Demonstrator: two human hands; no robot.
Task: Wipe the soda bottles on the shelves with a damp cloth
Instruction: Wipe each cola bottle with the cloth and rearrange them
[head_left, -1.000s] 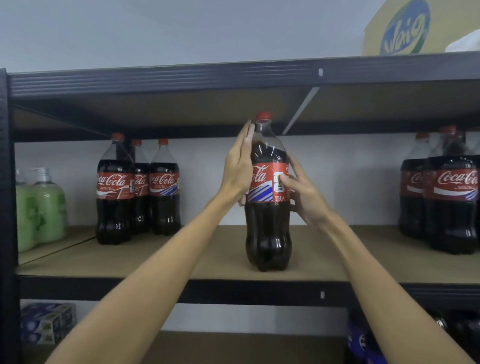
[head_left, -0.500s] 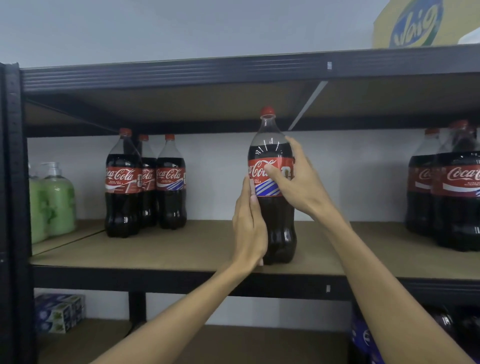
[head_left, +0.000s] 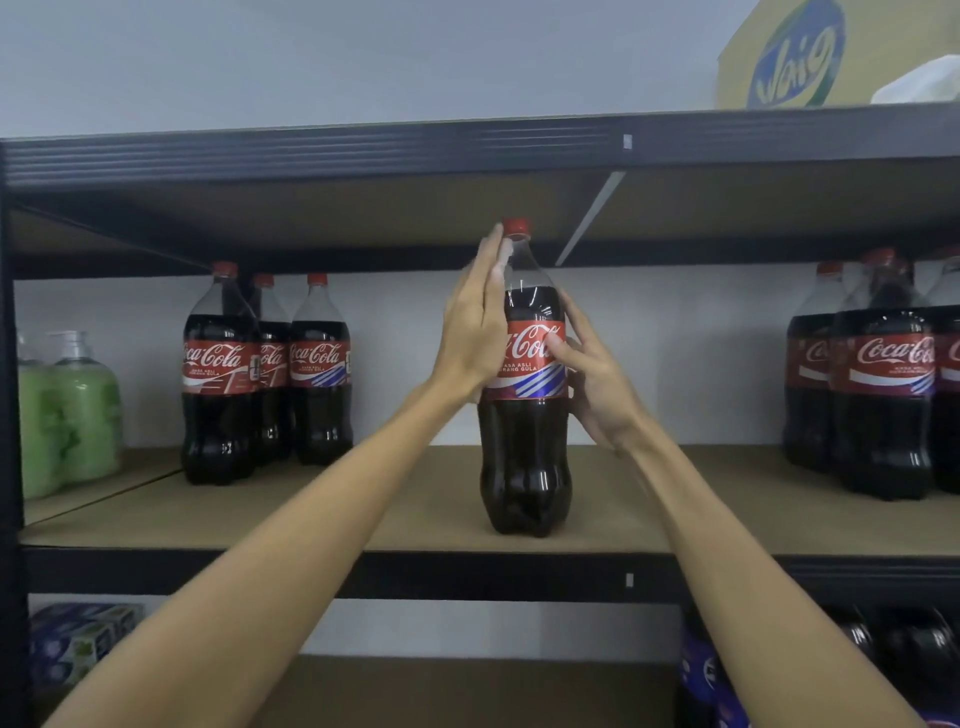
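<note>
A large cola bottle (head_left: 524, 457) with a red cap and red label stands upright near the front edge of the middle shelf (head_left: 395, 519). My left hand (head_left: 475, 322) lies flat against the bottle's left side, fingers straight and reaching up to the neck. My right hand (head_left: 597, 379) holds the bottle at the label from the right, thumb on the front of the label. No cloth shows in either hand; a sliver of something pale peeks out behind my left hand. Three more cola bottles (head_left: 265, 374) stand at the back left and a group of cola bottles (head_left: 883, 384) at the right.
Green soap dispensers (head_left: 67, 410) stand at the far left of the shelf. A yellow carton (head_left: 810, 57) sits on the top shelf (head_left: 467, 145). Below are boxed goods (head_left: 78, 639) at left and dark bottles (head_left: 909, 644) at right. A black upright post (head_left: 8, 415) bounds the left side.
My left hand slid from the bottle's lower body up to its shoulder and neck. My right hand stayed at the label, and the bottle turned slightly under it.
</note>
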